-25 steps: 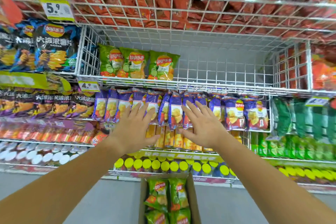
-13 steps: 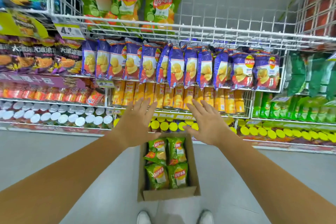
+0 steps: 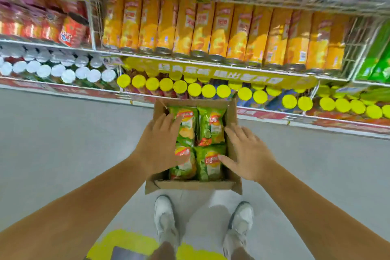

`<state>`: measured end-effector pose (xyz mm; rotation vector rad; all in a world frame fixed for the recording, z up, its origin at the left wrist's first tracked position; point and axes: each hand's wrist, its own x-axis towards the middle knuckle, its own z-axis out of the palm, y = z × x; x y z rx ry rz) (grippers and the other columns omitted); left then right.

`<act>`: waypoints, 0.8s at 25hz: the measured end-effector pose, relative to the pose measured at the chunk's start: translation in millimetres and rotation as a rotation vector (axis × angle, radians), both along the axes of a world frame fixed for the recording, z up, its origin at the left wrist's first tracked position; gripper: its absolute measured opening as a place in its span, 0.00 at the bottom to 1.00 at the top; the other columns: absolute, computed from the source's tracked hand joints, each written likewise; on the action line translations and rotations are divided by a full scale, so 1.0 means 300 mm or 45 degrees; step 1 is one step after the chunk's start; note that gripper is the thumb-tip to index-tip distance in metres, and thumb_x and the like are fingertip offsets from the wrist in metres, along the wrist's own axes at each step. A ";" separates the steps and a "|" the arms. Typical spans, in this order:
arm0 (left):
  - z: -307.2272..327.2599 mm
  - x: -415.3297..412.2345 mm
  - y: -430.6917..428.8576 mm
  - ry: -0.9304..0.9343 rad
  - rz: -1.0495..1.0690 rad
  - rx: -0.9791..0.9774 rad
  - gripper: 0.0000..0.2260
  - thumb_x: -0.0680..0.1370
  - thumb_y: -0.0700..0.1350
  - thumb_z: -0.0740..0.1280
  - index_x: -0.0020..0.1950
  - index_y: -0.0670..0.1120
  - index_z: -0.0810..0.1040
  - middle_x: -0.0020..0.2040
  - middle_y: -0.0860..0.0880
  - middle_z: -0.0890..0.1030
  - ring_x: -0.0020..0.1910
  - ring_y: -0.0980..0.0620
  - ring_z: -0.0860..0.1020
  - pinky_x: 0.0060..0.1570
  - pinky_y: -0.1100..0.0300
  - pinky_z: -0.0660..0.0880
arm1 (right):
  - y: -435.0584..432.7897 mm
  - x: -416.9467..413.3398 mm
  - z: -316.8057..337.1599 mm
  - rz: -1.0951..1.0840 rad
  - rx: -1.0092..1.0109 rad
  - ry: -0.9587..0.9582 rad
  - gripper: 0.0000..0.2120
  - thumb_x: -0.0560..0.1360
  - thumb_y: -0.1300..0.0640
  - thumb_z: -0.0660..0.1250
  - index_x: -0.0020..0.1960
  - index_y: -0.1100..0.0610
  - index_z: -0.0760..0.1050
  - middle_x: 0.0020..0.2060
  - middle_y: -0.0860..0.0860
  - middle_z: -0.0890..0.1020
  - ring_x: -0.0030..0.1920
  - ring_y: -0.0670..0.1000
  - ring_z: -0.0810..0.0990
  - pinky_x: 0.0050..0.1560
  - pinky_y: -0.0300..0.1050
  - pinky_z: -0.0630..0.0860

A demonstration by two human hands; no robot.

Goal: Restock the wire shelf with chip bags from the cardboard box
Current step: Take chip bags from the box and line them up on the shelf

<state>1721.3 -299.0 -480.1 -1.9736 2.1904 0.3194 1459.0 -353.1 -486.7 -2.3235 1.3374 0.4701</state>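
Both hands have dropped from shelf height to the open brown cardboard box [image 3: 194,184], which stands on the grey floor [image 3: 63,143] just ahead of the person's white shoes [image 3: 164,217]. Four green foil chip bags [image 3: 211,126] lie flat inside it, two by two. The left hand [image 3: 160,143] is spread over the two left bags, its grip open, fingers straight. The right hand [image 3: 247,154] is over the box's right wall, grip also open, thumb over the near right bag.
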 end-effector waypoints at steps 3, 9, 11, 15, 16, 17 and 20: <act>-0.238 -0.001 0.060 0.052 0.051 0.044 0.49 0.67 0.74 0.61 0.78 0.43 0.58 0.74 0.42 0.67 0.71 0.40 0.68 0.64 0.44 0.71 | 0.052 0.009 -0.241 -0.029 0.064 -0.038 0.43 0.75 0.29 0.49 0.82 0.49 0.47 0.81 0.50 0.52 0.79 0.55 0.54 0.77 0.54 0.59; -0.618 -0.011 0.125 0.051 0.136 0.229 0.49 0.65 0.71 0.68 0.78 0.48 0.56 0.73 0.48 0.67 0.71 0.46 0.67 0.63 0.49 0.72 | 0.099 0.019 -0.624 -0.094 0.202 0.008 0.42 0.77 0.31 0.56 0.82 0.50 0.45 0.81 0.51 0.54 0.79 0.55 0.53 0.77 0.54 0.60; -0.706 -0.010 0.121 0.080 0.206 0.275 0.49 0.65 0.71 0.70 0.77 0.50 0.55 0.71 0.50 0.68 0.69 0.48 0.68 0.59 0.51 0.74 | 0.087 0.023 -0.703 -0.109 0.198 0.024 0.43 0.77 0.32 0.59 0.82 0.51 0.46 0.80 0.51 0.56 0.78 0.55 0.56 0.74 0.54 0.64; -0.846 -0.007 0.126 0.094 0.456 0.464 0.42 0.65 0.69 0.73 0.69 0.49 0.60 0.64 0.49 0.70 0.62 0.48 0.72 0.54 0.53 0.76 | 0.063 0.033 -0.847 -0.295 0.318 0.030 0.44 0.73 0.35 0.68 0.79 0.54 0.52 0.71 0.53 0.66 0.72 0.56 0.65 0.69 0.56 0.71; -0.874 -0.007 0.131 0.121 0.560 0.519 0.43 0.65 0.69 0.74 0.68 0.47 0.60 0.63 0.48 0.70 0.61 0.48 0.73 0.54 0.53 0.76 | 0.061 0.036 -0.881 -0.379 0.354 0.030 0.43 0.72 0.37 0.70 0.76 0.55 0.55 0.67 0.53 0.69 0.70 0.56 0.68 0.67 0.55 0.72; -0.902 -0.008 0.138 0.177 0.686 0.570 0.45 0.64 0.68 0.76 0.68 0.45 0.60 0.62 0.47 0.71 0.61 0.47 0.75 0.54 0.53 0.76 | 0.063 0.039 -0.917 -0.478 0.389 0.019 0.40 0.71 0.38 0.73 0.72 0.55 0.59 0.64 0.53 0.71 0.67 0.56 0.70 0.66 0.55 0.73; -0.974 -0.014 0.139 0.463 1.116 0.671 0.50 0.60 0.65 0.80 0.68 0.40 0.60 0.63 0.43 0.73 0.63 0.44 0.76 0.57 0.52 0.75 | 0.070 0.047 -1.004 -0.788 0.490 -0.058 0.36 0.67 0.42 0.79 0.63 0.57 0.63 0.60 0.55 0.76 0.62 0.57 0.76 0.61 0.52 0.76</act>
